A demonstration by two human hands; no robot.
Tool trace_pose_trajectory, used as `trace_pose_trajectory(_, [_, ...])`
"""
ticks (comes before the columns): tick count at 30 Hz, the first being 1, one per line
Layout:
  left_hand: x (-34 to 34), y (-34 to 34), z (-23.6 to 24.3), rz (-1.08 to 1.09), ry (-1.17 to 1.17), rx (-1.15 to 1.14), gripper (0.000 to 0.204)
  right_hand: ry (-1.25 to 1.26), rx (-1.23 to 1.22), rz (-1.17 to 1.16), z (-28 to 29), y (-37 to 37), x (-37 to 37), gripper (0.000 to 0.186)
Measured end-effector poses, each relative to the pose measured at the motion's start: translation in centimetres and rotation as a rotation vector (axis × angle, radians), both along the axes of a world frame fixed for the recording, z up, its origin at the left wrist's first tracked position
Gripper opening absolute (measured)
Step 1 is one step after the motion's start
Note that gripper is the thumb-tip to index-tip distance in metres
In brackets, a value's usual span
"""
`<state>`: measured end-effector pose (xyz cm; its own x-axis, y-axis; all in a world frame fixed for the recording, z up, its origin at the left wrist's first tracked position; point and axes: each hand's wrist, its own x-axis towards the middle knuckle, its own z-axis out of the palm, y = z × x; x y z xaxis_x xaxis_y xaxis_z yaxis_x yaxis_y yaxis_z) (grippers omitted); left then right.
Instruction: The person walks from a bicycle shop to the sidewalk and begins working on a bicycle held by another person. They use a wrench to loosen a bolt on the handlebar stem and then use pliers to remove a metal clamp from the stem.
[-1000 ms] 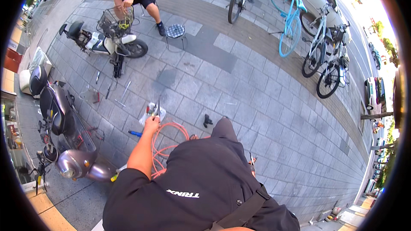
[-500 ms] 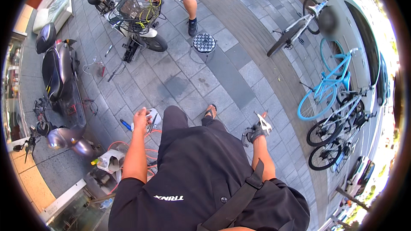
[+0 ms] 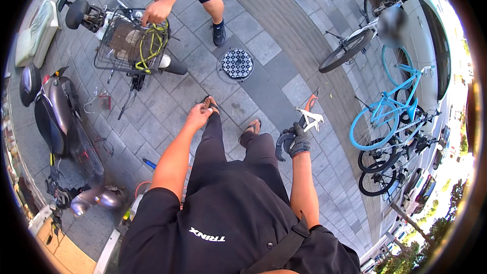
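My left hand [image 3: 199, 115] is closed at waist height over my left leg, fingertips pinched; what it holds, if anything, is too small to make out. My right hand [image 3: 299, 141], in a dark glove, grips a bundle: a white metal hand tool [image 3: 313, 121], an orange-handled tool [image 3: 309, 102] and a black curved part [image 3: 284, 144]. Ahead of me a white electric bike stands with a wire basket [image 3: 124, 45] holding a coiled yellow-green cord [image 3: 151, 45]; a co-worker's hand [image 3: 158, 11] reaches onto it. A small round stool [image 3: 237, 63] stands beside that person's foot.
A purple scooter [image 3: 63, 122] and pale padded seat [image 3: 38, 30] are at left. A red container [image 3: 105, 101] and blue tool [image 3: 148, 163] lie on the paving. Right are bicycles, including a light blue one [image 3: 385, 111], and a parked car [image 3: 423, 30].
I have advanced toward the electric bike and stool. My left hand has risen forward, away from the hose and bag on the paving; my tool-laden right hand has come forward too.
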<state>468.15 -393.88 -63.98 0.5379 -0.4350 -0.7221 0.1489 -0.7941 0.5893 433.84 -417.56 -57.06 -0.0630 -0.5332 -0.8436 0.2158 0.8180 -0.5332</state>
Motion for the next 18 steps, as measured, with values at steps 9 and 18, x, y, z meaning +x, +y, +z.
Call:
trace_pose_trajectory(9, [6.1,-11.8,-1.3,-0.084,0.041,-0.038,0.062,-0.071,0.183,-0.053,-6.3,-1.2,2.6,0.013])
trace_pose_trajectory(18, [11.5,-19.4,-21.4,-0.271,0.023,0.057,0.076,-0.039,0.147,-0.224,-8.5,0.6,-2.1,0.011])
